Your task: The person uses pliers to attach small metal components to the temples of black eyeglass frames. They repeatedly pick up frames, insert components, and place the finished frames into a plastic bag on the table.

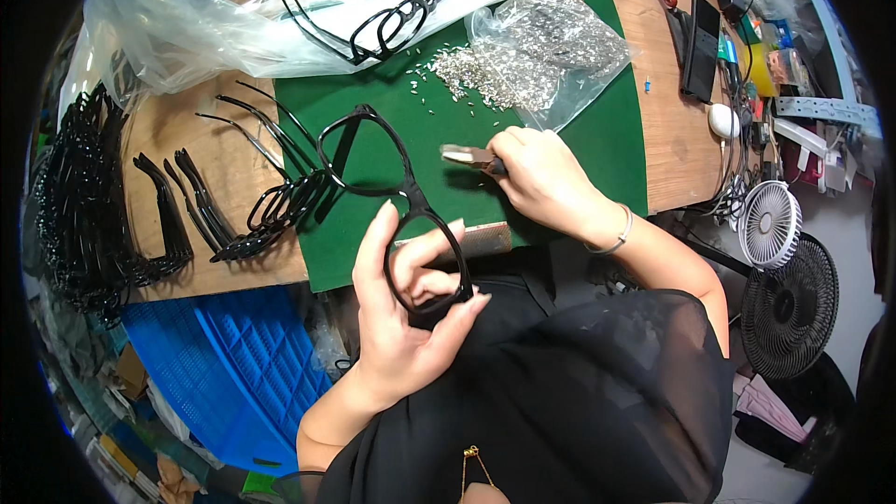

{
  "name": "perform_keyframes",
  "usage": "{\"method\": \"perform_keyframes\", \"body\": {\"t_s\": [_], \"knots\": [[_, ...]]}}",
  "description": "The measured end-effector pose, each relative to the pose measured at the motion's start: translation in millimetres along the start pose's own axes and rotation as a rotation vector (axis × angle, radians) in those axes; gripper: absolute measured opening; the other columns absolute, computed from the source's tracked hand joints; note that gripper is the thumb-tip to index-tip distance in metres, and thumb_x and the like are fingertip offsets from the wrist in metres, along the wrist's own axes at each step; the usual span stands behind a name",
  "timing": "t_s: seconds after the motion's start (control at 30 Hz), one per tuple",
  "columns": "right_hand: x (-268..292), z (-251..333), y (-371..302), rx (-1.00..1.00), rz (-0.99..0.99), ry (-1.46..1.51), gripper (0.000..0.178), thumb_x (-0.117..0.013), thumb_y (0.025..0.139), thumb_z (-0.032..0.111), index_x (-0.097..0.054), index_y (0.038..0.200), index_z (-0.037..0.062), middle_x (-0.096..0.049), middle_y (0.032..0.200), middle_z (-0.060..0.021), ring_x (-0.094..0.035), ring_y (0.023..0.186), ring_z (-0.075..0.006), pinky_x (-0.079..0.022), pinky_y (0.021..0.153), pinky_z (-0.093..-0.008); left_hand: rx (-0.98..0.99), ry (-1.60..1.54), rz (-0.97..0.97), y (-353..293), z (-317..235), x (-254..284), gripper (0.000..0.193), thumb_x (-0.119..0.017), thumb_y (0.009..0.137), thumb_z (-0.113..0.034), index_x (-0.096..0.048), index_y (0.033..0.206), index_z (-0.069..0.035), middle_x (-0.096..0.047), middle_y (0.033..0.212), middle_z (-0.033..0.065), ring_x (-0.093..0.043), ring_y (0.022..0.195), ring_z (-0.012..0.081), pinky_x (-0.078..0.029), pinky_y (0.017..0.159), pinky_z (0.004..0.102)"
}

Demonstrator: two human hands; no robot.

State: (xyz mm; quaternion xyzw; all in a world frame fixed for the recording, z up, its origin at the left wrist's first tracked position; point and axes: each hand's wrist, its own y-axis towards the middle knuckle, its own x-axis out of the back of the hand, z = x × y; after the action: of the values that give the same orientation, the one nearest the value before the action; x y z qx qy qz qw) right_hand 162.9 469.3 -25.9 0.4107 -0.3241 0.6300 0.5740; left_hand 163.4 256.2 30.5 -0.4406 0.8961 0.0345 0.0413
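My left hand is closed around the lower rim of a black eyeglass frame, raised above a green mat. The frame slants toward the upper left, and no lenses show in its rims. In my right hand is a pair of pliers, its metal jaws pointing left toward the frame without touching it. The handles are mostly hidden in my fist. Beyond both hands lies a loose pile of tiny silvery metal pieces, beside a clear plastic bag full of the same pieces.
Several black eyeglass frames rest left of the mat, near a large heap of black frames. More black frames lie on plastic sheeting. A phone and a small white fan stand at right. A blue crate sits below.
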Motion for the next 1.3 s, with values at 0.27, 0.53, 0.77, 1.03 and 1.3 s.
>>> {"method": "perform_keyframes", "body": {"t_s": [0.27,0.53,0.77,1.03,1.3], "knots": [[56,61,-31,-0.369,0.034,0.956,0.011,-0.06,0.081,0.009,-0.053,0.081,-0.0001,-0.054,0.07,-0.005,-0.049,0.064,-0.0078,-0.042,0.057,-0.0241,-0.007,-0.05,-0.124,19,7,-25,0.087,-0.058,0.071,0.014,-0.003,0.135,-0.006,-0.041,0.124,0.021,-0.058,0.086,0.0151,-0.047,0.075,0.0228],[45,66,-40,-0.419,-0.059,1.14,0.015,-0.059,0.084,0.013,-0.05,0.086,0.0011,-0.051,0.076,-0.0018,-0.048,0.067,-0.0049,-0.04,0.059,-0.0202,-0.093,0.223,-0.164,19,12,-38,0.087,-0.058,0.07,0.014,-0.004,0.135,-0.007,-0.042,0.124,0.0171,-0.05,0.085,0.0112,-0.046,0.077,0.0216],[56,67,-33,-0.601,0.208,1.47,0.021,-0.058,0.085,0.018,-0.049,0.094,0.0014,-0.053,0.086,-0.0014,-0.048,0.081,-0.0071,-0.04,0.075,-0.0234,-0.041,0.117,-0.059,22,5,-28,0.084,-0.059,0.07,0.013,-0.005,0.133,-0.001,-0.042,0.123,0.0208,-0.054,0.097,0.0212,-0.049,0.083,0.0305],[78,64,-26,-0.452,0.487,1.083,0.021,-0.057,0.085,0.02,-0.053,0.092,-0.0002,-0.057,0.083,-0.007,-0.053,0.078,-0.0126,-0.044,0.07,-0.0293,0.139,-0.128,0.03,9,-23,5,0.087,-0.059,0.072,0.013,-0.001,0.134,-0.003,-0.042,0.125,0.0206,-0.056,0.088,0.0138,-0.047,0.078,0.0255],[75,68,-20,-0.086,0.643,0.667,0.031,-0.056,0.083,0.027,-0.052,0.084,-0.0043,-0.058,0.076,-0.0223,-0.058,0.074,-0.0365,-0.045,0.065,-0.0414,0.168,-0.174,0.059,8,-20,8,0.089,-0.06,0.073,0.011,0.0,0.136,-0.008,-0.041,0.126,0.0224,-0.059,0.094,0.0215,-0.049,0.079,0.0277]]}}
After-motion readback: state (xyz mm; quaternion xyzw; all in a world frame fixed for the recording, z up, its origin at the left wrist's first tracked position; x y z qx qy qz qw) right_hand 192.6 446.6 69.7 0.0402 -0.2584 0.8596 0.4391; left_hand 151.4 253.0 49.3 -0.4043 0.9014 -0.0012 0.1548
